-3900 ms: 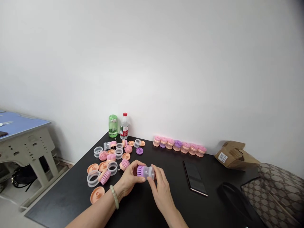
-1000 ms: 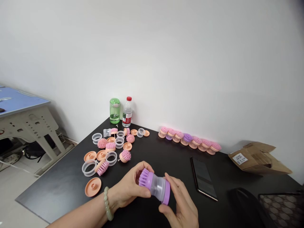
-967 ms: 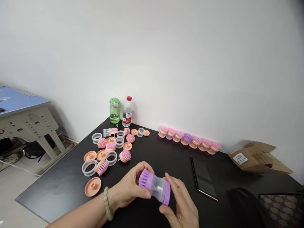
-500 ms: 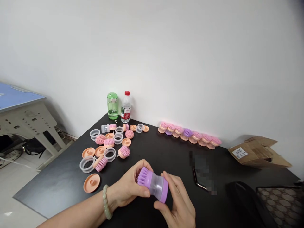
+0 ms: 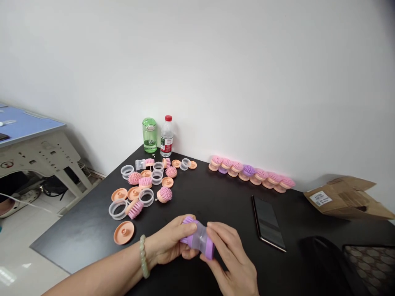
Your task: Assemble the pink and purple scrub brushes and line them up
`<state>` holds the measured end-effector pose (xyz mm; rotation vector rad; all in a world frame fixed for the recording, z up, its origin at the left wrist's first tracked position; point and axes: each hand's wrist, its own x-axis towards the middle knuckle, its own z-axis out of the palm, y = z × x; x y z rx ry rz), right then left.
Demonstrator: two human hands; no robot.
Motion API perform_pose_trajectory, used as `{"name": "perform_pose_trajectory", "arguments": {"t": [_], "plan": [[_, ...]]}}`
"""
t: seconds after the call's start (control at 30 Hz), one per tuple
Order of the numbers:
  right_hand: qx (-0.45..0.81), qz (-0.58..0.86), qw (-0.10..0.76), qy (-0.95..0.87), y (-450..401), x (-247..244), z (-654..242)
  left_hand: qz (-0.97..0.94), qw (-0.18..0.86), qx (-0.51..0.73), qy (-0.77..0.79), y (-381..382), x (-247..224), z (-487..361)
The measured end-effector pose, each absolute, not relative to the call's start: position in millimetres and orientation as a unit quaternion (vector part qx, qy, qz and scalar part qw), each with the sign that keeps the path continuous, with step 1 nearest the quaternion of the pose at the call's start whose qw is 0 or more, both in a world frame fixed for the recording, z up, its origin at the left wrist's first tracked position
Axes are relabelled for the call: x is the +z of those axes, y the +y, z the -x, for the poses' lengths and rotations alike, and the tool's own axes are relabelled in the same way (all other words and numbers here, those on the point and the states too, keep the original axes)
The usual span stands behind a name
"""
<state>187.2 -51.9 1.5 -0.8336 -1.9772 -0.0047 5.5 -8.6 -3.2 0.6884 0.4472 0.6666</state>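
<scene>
Left forearm [image 5: 98, 269] enters at the near left and runs toward the centre; the left wrist [image 5: 150, 250] is nearly straight. Left hand [image 5: 168, 242] is clenched in a grip, its thumb [image 5: 187, 231] laid over the top and pointing right, fingers curled round below. Right hand [image 5: 233, 261], close by on the right, has its back turned up. Its fingers [image 5: 219, 239] lie together, slightly bent, tips toward the far left; the thumb opposes them on the near side.
</scene>
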Motion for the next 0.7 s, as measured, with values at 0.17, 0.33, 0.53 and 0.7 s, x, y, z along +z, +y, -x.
{"name": "perform_pose_trajectory", "arguments": {"t": [0.17, 0.33, 0.53, 0.7], "plan": [[-0.026, 0.403, 0.481, -0.778, -53.0, -1.3, -189.2, -0.387, 0.819, 0.364, 0.218, -9.6, 1.9, -6.6], [-0.043, 0.405, 0.481, -0.776, -53.1, -1.7, -187.7, -0.468, 0.762, 0.380, 0.236, -7.7, 3.2, -3.2], [-0.043, 0.390, 0.466, -0.793, -53.3, -2.4, -188.5, -0.463, 0.775, 0.350, 0.250, -5.2, 0.2, -1.7], [-0.047, 0.333, 0.445, -0.830, -53.4, -3.9, -190.8, -0.369, 0.842, 0.299, 0.255, -3.8, -5.0, -2.7]]}}
